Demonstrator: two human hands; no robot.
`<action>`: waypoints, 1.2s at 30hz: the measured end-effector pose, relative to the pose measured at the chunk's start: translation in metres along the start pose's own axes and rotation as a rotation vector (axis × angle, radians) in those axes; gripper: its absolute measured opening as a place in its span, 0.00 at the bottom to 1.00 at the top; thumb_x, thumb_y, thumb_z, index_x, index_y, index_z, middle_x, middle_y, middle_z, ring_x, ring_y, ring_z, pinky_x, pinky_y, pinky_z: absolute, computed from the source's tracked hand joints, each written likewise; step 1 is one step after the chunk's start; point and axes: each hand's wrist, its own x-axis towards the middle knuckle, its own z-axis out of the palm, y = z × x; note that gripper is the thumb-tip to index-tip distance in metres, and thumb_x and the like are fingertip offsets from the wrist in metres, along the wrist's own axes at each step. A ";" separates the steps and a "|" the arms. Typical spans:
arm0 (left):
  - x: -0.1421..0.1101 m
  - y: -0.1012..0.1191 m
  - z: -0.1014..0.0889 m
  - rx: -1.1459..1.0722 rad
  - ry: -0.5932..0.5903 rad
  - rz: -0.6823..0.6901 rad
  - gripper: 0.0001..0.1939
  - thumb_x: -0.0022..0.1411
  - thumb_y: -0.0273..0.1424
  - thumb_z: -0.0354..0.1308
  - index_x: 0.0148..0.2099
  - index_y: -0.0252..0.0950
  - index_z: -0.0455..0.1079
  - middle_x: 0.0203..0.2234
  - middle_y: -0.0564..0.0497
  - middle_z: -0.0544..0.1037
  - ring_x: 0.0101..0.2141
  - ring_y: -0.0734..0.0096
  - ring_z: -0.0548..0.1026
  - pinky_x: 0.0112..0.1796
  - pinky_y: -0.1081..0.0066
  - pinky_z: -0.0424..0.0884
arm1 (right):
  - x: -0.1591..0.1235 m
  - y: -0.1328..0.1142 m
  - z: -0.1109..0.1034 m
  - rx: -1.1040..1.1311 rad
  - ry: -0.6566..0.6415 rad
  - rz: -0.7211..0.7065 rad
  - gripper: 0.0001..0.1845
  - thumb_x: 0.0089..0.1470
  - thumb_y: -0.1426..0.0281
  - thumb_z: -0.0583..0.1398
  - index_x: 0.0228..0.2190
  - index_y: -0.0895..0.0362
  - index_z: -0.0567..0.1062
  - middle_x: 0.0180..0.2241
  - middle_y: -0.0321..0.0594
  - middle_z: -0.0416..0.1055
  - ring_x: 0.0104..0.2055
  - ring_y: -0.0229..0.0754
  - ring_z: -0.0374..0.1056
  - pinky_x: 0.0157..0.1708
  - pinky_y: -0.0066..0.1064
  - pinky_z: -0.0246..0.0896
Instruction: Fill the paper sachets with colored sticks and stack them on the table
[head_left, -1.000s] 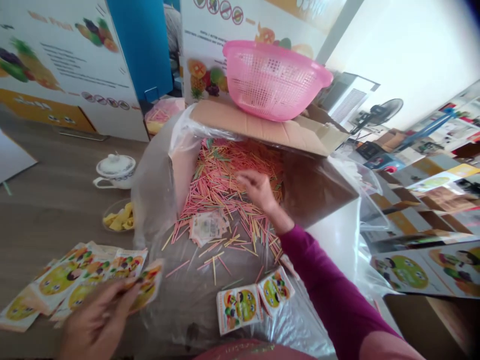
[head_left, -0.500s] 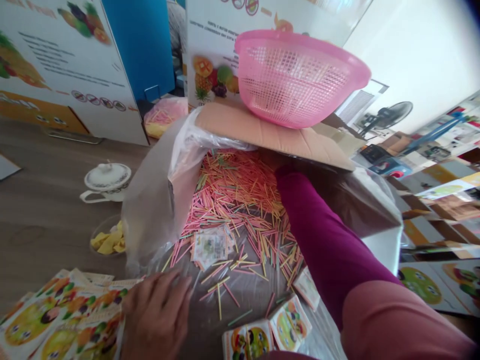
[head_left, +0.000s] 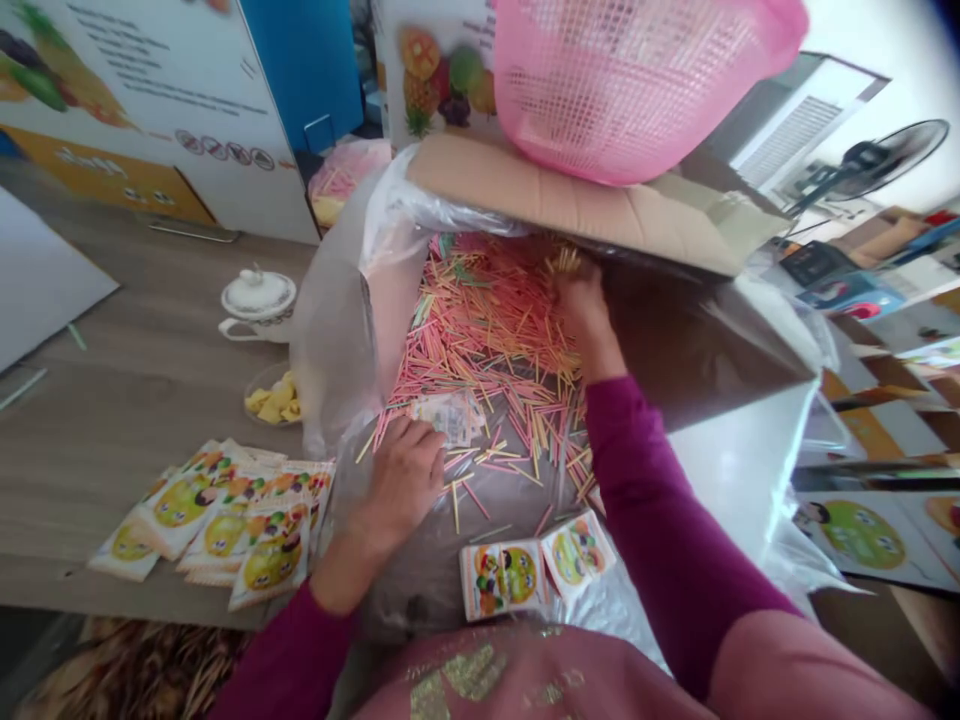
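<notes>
Deep in the lying plastic-lined box, my right hand (head_left: 583,308) is closed around a bunch of thin yellowish sticks (head_left: 562,260). Around and below it spreads a large heap of pink, yellow and green sticks (head_left: 487,320). My left hand (head_left: 405,475) lies on the plastic at the box's mouth, fingers slightly bent and not gripping. Its fingertips are at the left edge of some small printed clear packets (head_left: 454,415). Nearer my body, bundles of small printed packets (head_left: 506,580) rest on the plastic.
A pink basket (head_left: 600,100) stands on the box's cardboard flap (head_left: 555,200). To the left are a lidded white pot (head_left: 259,305), a bowl of yellow pieces (head_left: 276,398) and a pile of fruit-printed packets (head_left: 225,520). Printed display boxes (head_left: 187,90) stand behind; a fan (head_left: 892,165) is far right.
My right hand has come into sight from under the flap, with sticks in it. My left hand has moved forward and right, from beside the printed packets to the small clear ones. The view has shifted.
</notes>
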 end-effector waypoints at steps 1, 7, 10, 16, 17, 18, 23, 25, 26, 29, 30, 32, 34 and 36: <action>0.008 0.001 0.005 0.050 -0.072 -0.018 0.10 0.70 0.24 0.57 0.42 0.38 0.79 0.41 0.45 0.83 0.47 0.54 0.78 0.55 0.54 0.74 | -0.021 0.006 0.001 0.038 0.029 0.031 0.07 0.62 0.78 0.60 0.38 0.53 0.70 0.23 0.24 0.66 0.23 0.32 0.59 0.23 0.23 0.58; 0.027 0.007 0.021 0.261 -0.258 0.014 0.11 0.69 0.24 0.57 0.48 0.33 0.80 0.50 0.36 0.82 0.52 0.48 0.79 0.52 0.55 0.75 | -0.140 0.037 -0.001 0.524 0.112 0.333 0.18 0.43 0.78 0.66 0.35 0.52 0.68 0.26 0.26 0.70 0.22 0.31 0.60 0.23 0.24 0.62; 0.027 0.005 0.023 0.289 -0.213 0.019 0.11 0.71 0.26 0.55 0.46 0.36 0.80 0.46 0.38 0.83 0.49 0.49 0.80 0.49 0.57 0.75 | -0.161 0.042 -0.002 0.569 0.131 0.453 0.19 0.46 0.74 0.71 0.29 0.51 0.64 0.18 0.20 0.55 0.17 0.29 0.46 0.17 0.21 0.46; 0.027 0.000 0.032 0.240 -0.092 -0.029 0.13 0.74 0.28 0.53 0.41 0.38 0.80 0.40 0.41 0.84 0.45 0.53 0.80 0.48 0.60 0.73 | -0.158 0.034 0.014 0.556 0.007 0.370 0.21 0.45 0.64 0.78 0.32 0.52 0.72 0.16 0.19 0.50 0.17 0.29 0.44 0.16 0.21 0.46; 0.026 0.002 0.033 0.246 -0.090 -0.031 0.12 0.73 0.28 0.55 0.44 0.37 0.80 0.42 0.40 0.84 0.47 0.52 0.80 0.49 0.59 0.73 | -0.158 0.032 0.018 0.561 -0.033 0.345 0.22 0.45 0.62 0.79 0.33 0.53 0.73 0.16 0.20 0.54 0.17 0.29 0.48 0.18 0.22 0.51; 0.024 0.003 0.035 0.254 -0.097 -0.035 0.11 0.72 0.29 0.56 0.47 0.37 0.81 0.44 0.39 0.84 0.48 0.50 0.79 0.50 0.59 0.73 | -0.159 0.031 0.022 0.568 -0.069 0.327 0.23 0.44 0.60 0.79 0.32 0.53 0.73 0.17 0.22 0.58 0.18 0.30 0.52 0.19 0.23 0.56; 0.016 0.006 0.036 0.242 -0.154 -0.040 0.18 0.71 0.30 0.58 0.59 0.31 0.77 0.49 0.35 0.83 0.53 0.46 0.78 0.53 0.56 0.73 | -0.168 0.030 0.025 0.576 -0.127 0.395 0.23 0.49 0.57 0.77 0.33 0.52 0.72 0.19 0.22 0.57 0.17 0.29 0.48 0.17 0.21 0.49; 0.016 0.002 0.034 0.217 -0.149 -0.020 0.17 0.72 0.29 0.56 0.58 0.31 0.78 0.49 0.36 0.83 0.53 0.47 0.78 0.54 0.56 0.73 | -0.171 0.030 0.023 0.561 -0.086 0.427 0.19 0.54 0.58 0.75 0.37 0.52 0.74 0.17 0.19 0.50 0.16 0.29 0.40 0.16 0.20 0.39; 0.017 -0.001 0.032 0.200 -0.139 -0.012 0.16 0.73 0.28 0.54 0.56 0.32 0.78 0.48 0.37 0.83 0.51 0.48 0.78 0.53 0.56 0.73 | -0.172 0.030 0.023 0.553 -0.058 0.418 0.18 0.55 0.59 0.75 0.39 0.51 0.74 0.17 0.18 0.47 0.16 0.29 0.38 0.15 0.21 0.37; 0.019 -0.010 0.032 0.140 -0.075 -0.002 0.17 0.74 0.26 0.48 0.49 0.34 0.80 0.43 0.39 0.83 0.47 0.52 0.79 0.51 0.57 0.74 | -0.173 0.031 0.027 0.520 0.022 0.289 0.19 0.51 0.59 0.76 0.40 0.50 0.76 0.16 0.17 0.44 0.16 0.30 0.37 0.15 0.23 0.38; 0.020 -0.011 0.033 0.125 -0.050 0.004 0.18 0.74 0.26 0.47 0.47 0.35 0.80 0.42 0.39 0.83 0.47 0.52 0.78 0.50 0.57 0.74 | -0.173 0.033 0.029 0.481 0.048 0.226 0.19 0.50 0.59 0.76 0.39 0.50 0.77 0.16 0.18 0.46 0.16 0.30 0.38 0.16 0.23 0.40; 0.019 -0.011 0.035 0.124 -0.025 0.019 0.17 0.73 0.26 0.49 0.45 0.36 0.81 0.41 0.38 0.82 0.47 0.50 0.78 0.51 0.55 0.73 | -0.173 0.040 0.034 0.328 0.091 0.086 0.16 0.51 0.57 0.75 0.35 0.51 0.79 0.17 0.22 0.56 0.17 0.31 0.45 0.18 0.25 0.47; 0.017 -0.008 0.037 0.157 -0.046 0.016 0.15 0.72 0.25 0.51 0.43 0.37 0.81 0.41 0.38 0.82 0.48 0.49 0.77 0.53 0.53 0.72 | -0.173 0.051 0.036 0.097 0.066 -0.044 0.13 0.55 0.56 0.73 0.32 0.51 0.81 0.23 0.30 0.69 0.22 0.34 0.58 0.26 0.28 0.59; 0.015 -0.002 0.038 0.195 -0.089 -0.009 0.15 0.72 0.25 0.52 0.42 0.37 0.81 0.42 0.38 0.81 0.48 0.48 0.76 0.52 0.53 0.72 | -0.172 0.064 0.035 -0.157 -0.077 -0.127 0.12 0.60 0.56 0.69 0.31 0.51 0.82 0.29 0.36 0.76 0.30 0.40 0.67 0.37 0.34 0.66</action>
